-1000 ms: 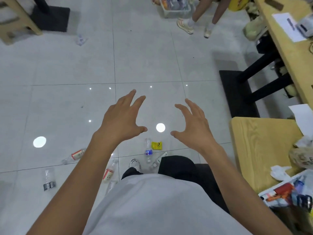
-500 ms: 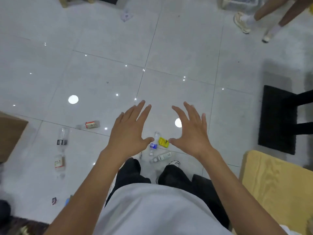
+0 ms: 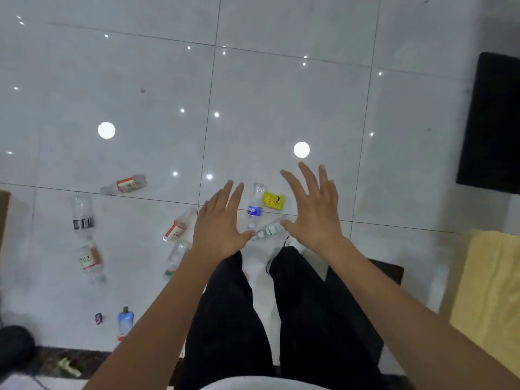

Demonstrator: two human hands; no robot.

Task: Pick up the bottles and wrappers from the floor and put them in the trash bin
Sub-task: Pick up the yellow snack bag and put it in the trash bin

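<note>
Several clear plastic bottles lie on the white tiled floor. A blue-labelled bottle (image 3: pixel 254 206) and a yellow wrapper (image 3: pixel 273 201) lie between my hands, with a small bottle (image 3: pixel 269 229) just below them. Orange-labelled bottles (image 3: pixel 126 184) (image 3: pixel 177 228) and a black-labelled bottle (image 3: pixel 82 216) lie to the left. A blue pouch (image 3: pixel 125 322) and a small dark wrapper (image 3: pixel 98 318) sit lower left. My left hand (image 3: pixel 222 223) and my right hand (image 3: pixel 315 209) hover above the floor with fingers spread, holding nothing. No trash bin is in view.
A black mat (image 3: pixel 491 119) lies at the right edge. A wooden table corner (image 3: pixel 489 294) sits lower right. My black-trousered legs (image 3: pixel 253 319) stand in the middle. A dark object (image 3: pixel 14 342) and a dark rug edge are at lower left.
The view has tilted further down and left, bringing more bottles and the blue pouch into sight. Both hands stay spread and empty, now lower over the litter.
</note>
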